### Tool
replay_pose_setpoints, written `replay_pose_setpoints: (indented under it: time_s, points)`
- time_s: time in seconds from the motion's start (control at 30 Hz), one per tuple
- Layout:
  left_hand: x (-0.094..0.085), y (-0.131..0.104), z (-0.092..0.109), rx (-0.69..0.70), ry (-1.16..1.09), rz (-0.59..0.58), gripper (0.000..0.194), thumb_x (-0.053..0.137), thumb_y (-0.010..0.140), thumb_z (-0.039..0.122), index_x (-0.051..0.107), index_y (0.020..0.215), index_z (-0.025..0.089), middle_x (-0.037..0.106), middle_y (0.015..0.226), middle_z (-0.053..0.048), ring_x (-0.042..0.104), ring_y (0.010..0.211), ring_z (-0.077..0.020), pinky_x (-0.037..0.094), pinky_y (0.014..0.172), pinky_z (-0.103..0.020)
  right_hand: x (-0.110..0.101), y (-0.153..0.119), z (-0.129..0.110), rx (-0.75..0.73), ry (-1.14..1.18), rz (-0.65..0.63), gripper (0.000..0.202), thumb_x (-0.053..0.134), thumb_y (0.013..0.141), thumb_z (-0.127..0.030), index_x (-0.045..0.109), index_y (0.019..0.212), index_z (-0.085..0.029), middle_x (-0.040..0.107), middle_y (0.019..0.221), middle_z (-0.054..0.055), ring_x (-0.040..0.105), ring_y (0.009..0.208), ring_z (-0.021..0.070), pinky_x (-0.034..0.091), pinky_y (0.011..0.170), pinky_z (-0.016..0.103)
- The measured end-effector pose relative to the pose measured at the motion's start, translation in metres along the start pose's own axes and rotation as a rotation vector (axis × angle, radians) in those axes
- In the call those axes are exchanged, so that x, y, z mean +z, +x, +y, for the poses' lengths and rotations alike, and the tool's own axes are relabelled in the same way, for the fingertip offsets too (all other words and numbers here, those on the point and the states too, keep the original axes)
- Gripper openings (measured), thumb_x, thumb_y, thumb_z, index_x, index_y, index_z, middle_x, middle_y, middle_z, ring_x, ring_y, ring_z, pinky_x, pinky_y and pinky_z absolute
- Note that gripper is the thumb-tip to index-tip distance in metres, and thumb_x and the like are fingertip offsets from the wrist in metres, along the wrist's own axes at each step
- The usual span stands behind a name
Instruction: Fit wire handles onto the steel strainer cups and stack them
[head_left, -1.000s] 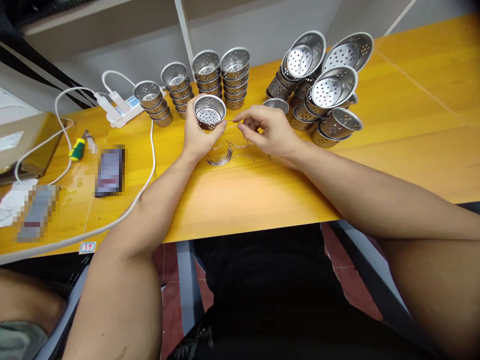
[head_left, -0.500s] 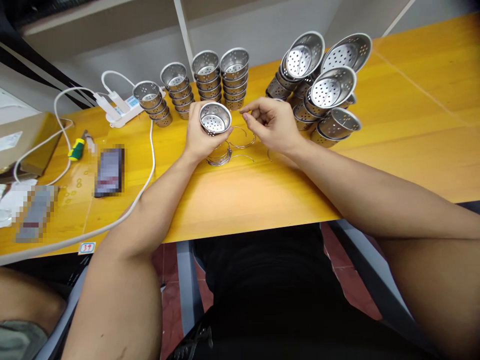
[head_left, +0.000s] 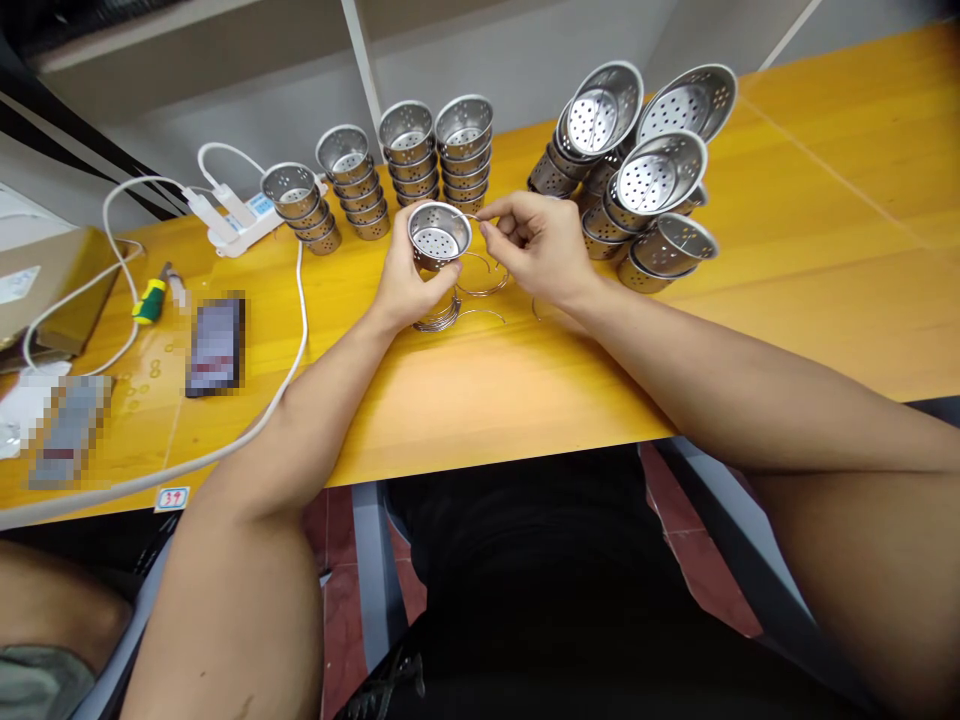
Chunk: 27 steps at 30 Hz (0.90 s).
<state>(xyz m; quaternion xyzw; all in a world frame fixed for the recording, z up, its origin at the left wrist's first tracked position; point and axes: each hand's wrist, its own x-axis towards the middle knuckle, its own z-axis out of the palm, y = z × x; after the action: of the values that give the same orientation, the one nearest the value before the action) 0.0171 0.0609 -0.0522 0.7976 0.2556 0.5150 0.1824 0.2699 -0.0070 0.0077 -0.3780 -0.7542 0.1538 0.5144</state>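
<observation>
A perforated metal cup point(head_left: 438, 243) is gripped in my left hand point(head_left: 405, 280), its open mouth tilted up toward me. Close to the cup's right rim, my right hand point(head_left: 536, 245) pinches a thin metal wire point(head_left: 471, 216) between thumb and forefinger. The wire's left end reaches the rim; whether it passes through a hole is too small to tell. Below the hands, several bent wire handles point(head_left: 439, 318) lie bunched on the table, with looser curved wires point(head_left: 484, 290) beside them.
Stacks of perforated cups point(head_left: 409, 150) stand along the back. More cups point(head_left: 652, 190), some with wires across them, crowd the right. At left are a power strip point(head_left: 244, 228), a white cable point(head_left: 304, 300), a screwdriver point(head_left: 150, 302), a blurred phone-like object point(head_left: 214, 345) and a cardboard box point(head_left: 52, 290).
My left hand has brought the cup slightly right, toward my right hand. The wire's tip, apart from the cup before, now meets its rim.
</observation>
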Motion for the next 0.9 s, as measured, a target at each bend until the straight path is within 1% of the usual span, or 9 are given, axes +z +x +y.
replay_pose_setpoints:
  time_s: [0.07, 0.13, 0.2, 0.27, 0.37, 0.5, 0.67, 0.77, 0.9]
  points:
    - [0.000, 0.000, 0.002, -0.011, -0.003, 0.009, 0.092, 0.083, 0.097, 0.078, 0.040, 0.167, 0.037, 0.061, 0.160, -0.013, 0.069, 0.151, -0.0330, 0.058, 0.133, -0.054, -0.001, 0.000, 0.000, 0.000, -0.011, 0.018, 0.062, 0.069, 0.109, -0.083, 0.082, 0.120, -0.023, 0.062, 0.079, 0.003, 0.054, 0.065, 0.0174, 0.054, 0.065, 0.036]
    - [-0.002, 0.000, 0.005, -0.017, 0.026, 0.005, 0.096, 0.091, 0.091, 0.078, 0.046, 0.164, 0.036, 0.061, 0.158, -0.012, 0.068, 0.152, -0.0345, 0.055, 0.136, -0.057, -0.001, 0.000, 0.000, -0.001, -0.015, 0.025, 0.062, 0.069, 0.110, -0.082, 0.082, 0.121, -0.023, 0.063, 0.080, 0.003, 0.053, 0.065, 0.0169, 0.052, 0.063, 0.036]
    - [-0.006, 0.002, 0.010, -0.023, 0.063, 0.000, 0.096, 0.099, 0.081, 0.077, 0.055, 0.156, 0.035, 0.063, 0.152, -0.010, 0.068, 0.149, -0.0352, 0.054, 0.137, -0.059, -0.001, 0.000, 0.001, 0.000, -0.009, 0.022, 0.063, 0.068, 0.110, -0.082, 0.082, 0.122, -0.022, 0.063, 0.079, 0.003, 0.053, 0.064, 0.0164, 0.050, 0.062, 0.036]
    - [-0.008, 0.003, 0.014, -0.033, 0.085, 0.005, 0.094, 0.104, 0.075, 0.077, 0.062, 0.147, 0.033, 0.065, 0.144, -0.009, 0.069, 0.144, -0.0343, 0.055, 0.135, -0.059, -0.001, 0.000, 0.000, 0.004, 0.005, 0.012, 0.063, 0.069, 0.109, -0.082, 0.082, 0.122, -0.022, 0.063, 0.078, 0.003, 0.052, 0.064, 0.0161, 0.050, 0.062, 0.036]
    - [-0.007, 0.003, 0.019, -0.041, 0.089, 0.024, 0.091, 0.105, 0.073, 0.078, 0.064, 0.140, 0.031, 0.067, 0.138, -0.007, 0.072, 0.138, -0.0320, 0.058, 0.131, -0.057, 0.000, 0.000, -0.003, 0.014, 0.037, -0.015, 0.057, 0.075, 0.108, -0.077, 0.083, 0.118, -0.022, 0.063, 0.078, 0.003, 0.054, 0.065, 0.0163, 0.052, 0.065, 0.036]
    - [-0.001, 0.002, 0.020, -0.067, 0.045, 0.001, 0.096, 0.100, 0.075, 0.084, 0.060, 0.144, 0.030, 0.071, 0.137, -0.007, 0.076, 0.131, -0.0298, 0.063, 0.125, -0.055, 0.002, 0.000, -0.011, 0.037, 0.063, -0.040, 0.046, 0.080, 0.105, -0.069, 0.084, 0.113, -0.024, 0.064, 0.077, 0.003, 0.056, 0.068, 0.0179, 0.053, 0.068, 0.036]
    - [0.001, 0.002, 0.020, -0.085, 0.033, -0.052, 0.103, 0.100, 0.072, 0.087, 0.055, 0.145, 0.030, 0.073, 0.139, -0.007, 0.078, 0.134, -0.0312, 0.064, 0.124, -0.056, 0.006, 0.000, -0.015, 0.074, 0.063, -0.048, 0.047, 0.080, 0.104, -0.069, 0.086, 0.112, -0.024, 0.065, 0.076, 0.003, 0.057, 0.070, 0.0191, 0.053, 0.070, 0.036]
    - [0.000, 0.002, 0.019, -0.073, 0.047, -0.067, 0.101, 0.101, 0.076, 0.082, 0.052, 0.148, 0.031, 0.072, 0.142, -0.007, 0.078, 0.137, -0.0316, 0.063, 0.125, -0.056, 0.007, 0.000, -0.015, 0.067, 0.062, -0.042, 0.047, 0.079, 0.104, -0.069, 0.086, 0.113, -0.023, 0.066, 0.077, 0.003, 0.057, 0.069, 0.0189, 0.053, 0.069, 0.037]
    - [0.000, 0.001, 0.016, -0.025, 0.042, -0.090, 0.092, 0.094, 0.090, 0.070, 0.044, 0.158, 0.033, 0.067, 0.153, -0.011, 0.073, 0.147, -0.0327, 0.060, 0.132, -0.055, 0.006, 0.000, -0.013, 0.063, 0.073, -0.021, 0.046, 0.080, 0.104, -0.070, 0.085, 0.114, -0.025, 0.067, 0.077, 0.004, 0.057, 0.068, 0.0195, 0.053, 0.069, 0.038]
